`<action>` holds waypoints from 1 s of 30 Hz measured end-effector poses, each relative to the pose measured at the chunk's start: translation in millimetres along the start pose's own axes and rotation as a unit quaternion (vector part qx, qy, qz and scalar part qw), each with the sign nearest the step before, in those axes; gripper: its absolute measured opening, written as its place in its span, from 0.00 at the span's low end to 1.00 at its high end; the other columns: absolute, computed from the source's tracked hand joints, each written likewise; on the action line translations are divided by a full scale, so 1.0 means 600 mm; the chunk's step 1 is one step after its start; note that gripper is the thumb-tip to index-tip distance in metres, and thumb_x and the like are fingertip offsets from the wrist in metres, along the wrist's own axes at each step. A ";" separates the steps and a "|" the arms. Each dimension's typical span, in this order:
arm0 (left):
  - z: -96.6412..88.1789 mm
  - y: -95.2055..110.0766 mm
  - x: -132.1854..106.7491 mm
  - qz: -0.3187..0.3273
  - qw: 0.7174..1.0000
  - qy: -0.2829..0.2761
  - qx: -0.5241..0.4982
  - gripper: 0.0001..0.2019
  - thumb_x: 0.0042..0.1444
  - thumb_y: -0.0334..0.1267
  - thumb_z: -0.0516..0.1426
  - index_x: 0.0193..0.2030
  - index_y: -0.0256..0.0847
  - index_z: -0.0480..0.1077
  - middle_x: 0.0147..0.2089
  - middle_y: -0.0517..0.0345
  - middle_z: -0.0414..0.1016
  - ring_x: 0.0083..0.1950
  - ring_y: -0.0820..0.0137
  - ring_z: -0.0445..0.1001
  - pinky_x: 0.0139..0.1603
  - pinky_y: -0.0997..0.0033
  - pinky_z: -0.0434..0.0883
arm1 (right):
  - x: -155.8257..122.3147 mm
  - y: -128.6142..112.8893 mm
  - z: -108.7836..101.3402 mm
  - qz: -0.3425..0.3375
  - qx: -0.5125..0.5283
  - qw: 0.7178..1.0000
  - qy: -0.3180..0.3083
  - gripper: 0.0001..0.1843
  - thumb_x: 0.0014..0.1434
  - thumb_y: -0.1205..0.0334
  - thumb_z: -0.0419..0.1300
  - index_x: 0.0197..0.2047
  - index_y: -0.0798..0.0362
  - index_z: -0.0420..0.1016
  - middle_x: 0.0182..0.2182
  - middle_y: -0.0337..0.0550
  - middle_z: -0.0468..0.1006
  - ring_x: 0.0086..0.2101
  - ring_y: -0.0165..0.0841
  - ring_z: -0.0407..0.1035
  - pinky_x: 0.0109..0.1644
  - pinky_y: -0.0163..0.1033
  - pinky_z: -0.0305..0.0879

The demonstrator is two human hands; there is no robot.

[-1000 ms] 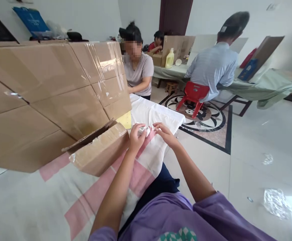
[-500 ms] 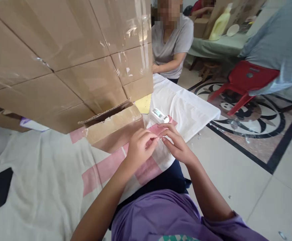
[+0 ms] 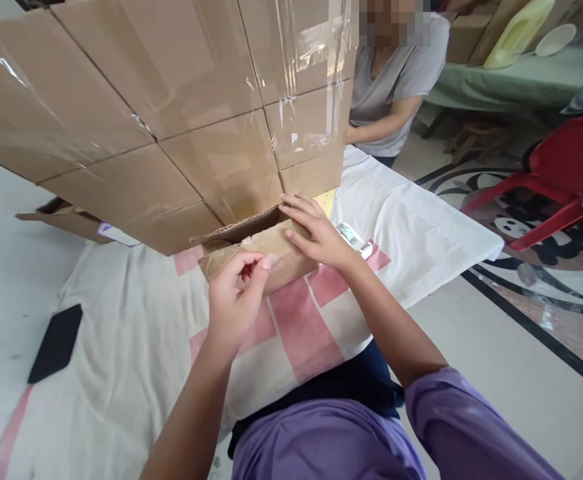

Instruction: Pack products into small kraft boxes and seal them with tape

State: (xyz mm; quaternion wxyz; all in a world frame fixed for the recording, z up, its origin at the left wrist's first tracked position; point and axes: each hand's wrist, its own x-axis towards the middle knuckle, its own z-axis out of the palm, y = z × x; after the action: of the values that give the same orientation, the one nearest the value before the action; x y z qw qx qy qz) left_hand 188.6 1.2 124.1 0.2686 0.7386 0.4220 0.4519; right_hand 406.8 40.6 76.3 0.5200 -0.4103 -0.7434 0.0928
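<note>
A small cardboard box (image 3: 289, 263) with a raised flap lies on the cloth-covered table in front of me. My right hand (image 3: 319, 233) rests on its right end, fingers stretched out over the top edge. At the box's near left side, my left hand (image 3: 236, 293) is closed in a pinch. Whatever its fingertips may hold is too small to make out. A white tape dispenser (image 3: 355, 240) sits just right of the box, partly behind my right wrist.
Stacked taped cartons (image 3: 171, 127) rise behind the small box. A black flat object (image 3: 56, 343) lies at the table's left. A co-worker in a grey shirt (image 3: 406, 73) is beyond the stack. A red plastic chair (image 3: 561, 167) stands on the right.
My hands, which met at the fingertips near the tape dispenser, have parted. The right has come onto the box; the left has moved left to its near side. The view has shifted left.
</note>
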 end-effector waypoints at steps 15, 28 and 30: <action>-0.023 -0.012 0.147 -0.115 0.965 -0.217 0.097 0.12 0.55 0.48 0.62 0.31 0.43 0.80 0.27 0.60 0.73 0.29 0.70 0.66 0.29 0.70 0.59 | -0.021 0.030 0.040 0.009 0.081 0.993 0.084 0.15 0.71 0.51 0.53 0.49 0.46 0.78 0.48 0.49 0.76 0.58 0.44 0.67 0.67 0.59 0.61; 0.020 -0.035 0.147 -0.137 0.963 -0.177 0.150 0.11 0.54 0.48 0.62 0.31 0.43 0.79 0.26 0.61 0.73 0.30 0.68 0.68 0.33 0.68 0.61 | -0.026 0.041 0.037 0.010 0.130 0.989 0.076 0.13 0.68 0.55 0.58 0.51 0.47 0.80 0.51 0.48 0.81 0.62 0.44 0.66 0.68 0.61 0.61; 0.023 -0.036 0.148 -0.135 0.963 -0.174 0.154 0.11 0.53 0.48 0.62 0.31 0.43 0.79 0.25 0.62 0.72 0.29 0.69 0.67 0.33 0.68 0.60 | -0.026 0.043 0.038 0.015 0.135 0.988 0.079 0.13 0.68 0.56 0.58 0.51 0.47 0.80 0.52 0.48 0.81 0.63 0.43 0.65 0.68 0.61 0.61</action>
State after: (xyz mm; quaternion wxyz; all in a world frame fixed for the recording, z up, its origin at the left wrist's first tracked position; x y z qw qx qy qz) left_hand 213.5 88.7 140.1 0.2792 0.7747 0.5288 0.2053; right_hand 402.9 52.8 40.5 0.6260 -0.3531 -0.6748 0.1675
